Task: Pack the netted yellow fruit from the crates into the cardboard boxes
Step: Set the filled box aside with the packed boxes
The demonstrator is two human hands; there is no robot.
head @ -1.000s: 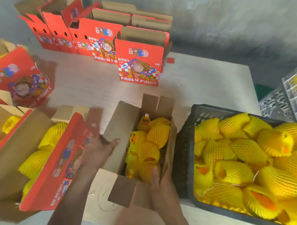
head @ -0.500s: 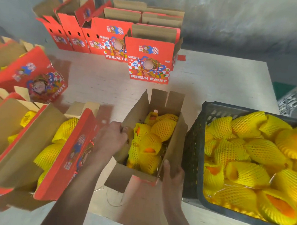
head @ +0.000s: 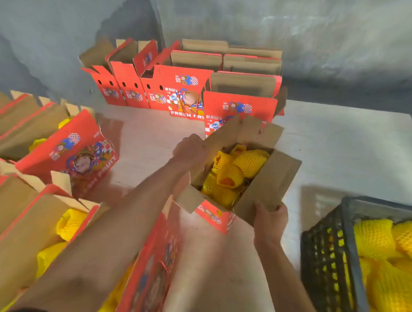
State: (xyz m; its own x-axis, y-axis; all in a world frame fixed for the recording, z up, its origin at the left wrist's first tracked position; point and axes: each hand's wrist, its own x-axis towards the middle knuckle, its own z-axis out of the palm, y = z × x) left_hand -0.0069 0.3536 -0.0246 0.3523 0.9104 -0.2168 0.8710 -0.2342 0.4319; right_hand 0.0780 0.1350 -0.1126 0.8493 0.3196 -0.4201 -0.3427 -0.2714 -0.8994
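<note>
Head view, nearest first: 2 bare forearms reach forward over the pale wooden worktop (head: 342, 143). At lower right stands a black slatted plastic crate (head: 325, 260) heaped with yellow fruit in foam netting (head: 384, 258). At lower left, open red-printed cardboard boxes (head: 32, 219) already show netted fruit inside.

Further out, both hands carry a filled red cardboard box with brown flaps (head: 265, 182), tilted and seemingly clear of the worktop. The left hand (head: 188, 150) is curled over the box's left wall near its far corner; the right hand (head: 270, 220) pinches the lower edge of the right flap, thumb on top. Inside it the netted fruit reaches near the rim.

Beyond, a row of empty upright red boxes (head: 179, 91) lines the grey wall.

This box looks packed, and the step in hand seems to be shifting it aside. Next it needs a level set-down, probably beside the filled boxes on the left, then an empty box pulled near the crate.
</note>
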